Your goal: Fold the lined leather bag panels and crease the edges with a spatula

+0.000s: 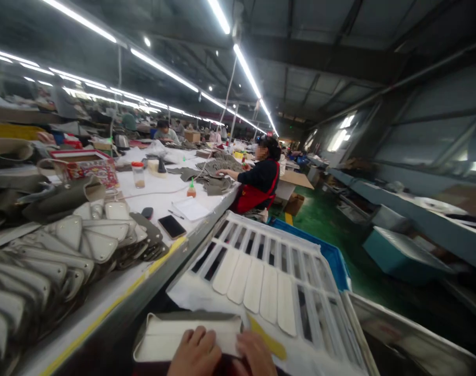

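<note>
At the bottom edge I see left hand point(194, 354) and right hand point(257, 355) cut off, fingers together atop white panel point(163, 339); pinching or not, cannot tell.

Along the bench point(167, 185)
A dark phone point(171, 226) lies flat; farther off a seated person point(260, 183) handles what seem grey pieces point(218, 167).

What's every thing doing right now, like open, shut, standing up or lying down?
Left hand, fingers flat on the white panel.
Right hand, resting at the panel's right end, grip unclear.
White panel, lying flat under both hands.
White strips, laid side by side on the rack.
Phone, flat on the table, screen dark.
Cup, upright, orange lid on.
Small bottle, upright, green tip up.
Padded pieces, overlapped in rows.
</note>
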`<state>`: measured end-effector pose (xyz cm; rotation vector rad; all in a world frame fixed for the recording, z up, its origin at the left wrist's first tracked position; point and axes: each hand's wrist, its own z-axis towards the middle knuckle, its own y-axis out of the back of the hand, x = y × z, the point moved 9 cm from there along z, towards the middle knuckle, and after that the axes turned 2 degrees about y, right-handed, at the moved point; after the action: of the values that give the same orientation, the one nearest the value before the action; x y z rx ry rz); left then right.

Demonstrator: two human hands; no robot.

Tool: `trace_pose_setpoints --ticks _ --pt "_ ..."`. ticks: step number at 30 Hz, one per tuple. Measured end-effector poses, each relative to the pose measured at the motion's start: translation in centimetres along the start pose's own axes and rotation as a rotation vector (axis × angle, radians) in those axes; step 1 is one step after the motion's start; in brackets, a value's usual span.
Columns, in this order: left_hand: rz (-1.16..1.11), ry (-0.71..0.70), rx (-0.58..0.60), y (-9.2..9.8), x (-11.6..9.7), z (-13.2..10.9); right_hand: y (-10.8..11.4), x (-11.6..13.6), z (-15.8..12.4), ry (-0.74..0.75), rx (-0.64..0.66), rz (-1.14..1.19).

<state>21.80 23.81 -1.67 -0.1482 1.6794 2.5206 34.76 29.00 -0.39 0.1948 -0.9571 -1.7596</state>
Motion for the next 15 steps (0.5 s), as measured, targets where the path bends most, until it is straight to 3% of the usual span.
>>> trace_pose_setpoints --ticks 3,6,10,15 --pt "-0.047 -0.013 0.18 0.5 -0.4 -0.3 0.3 0.1 0.6 -0.183 0.119 0.056" --pt "-0.06 -0.009 0.291 0.8 -0.3 0.2 -0.4 0.3 1.1 -0.224 0.214 0.178" --pt "-0.092 0.024 0.348 0.9 0.2 0.9 -0.9 -0.5 0.7 -0.294 0.226 0.234" --pt "-0.104 0.044 0.338 1.0 0.4 1.1 -1.0 -0.5 0.7 -0.336 0.264 0.202"
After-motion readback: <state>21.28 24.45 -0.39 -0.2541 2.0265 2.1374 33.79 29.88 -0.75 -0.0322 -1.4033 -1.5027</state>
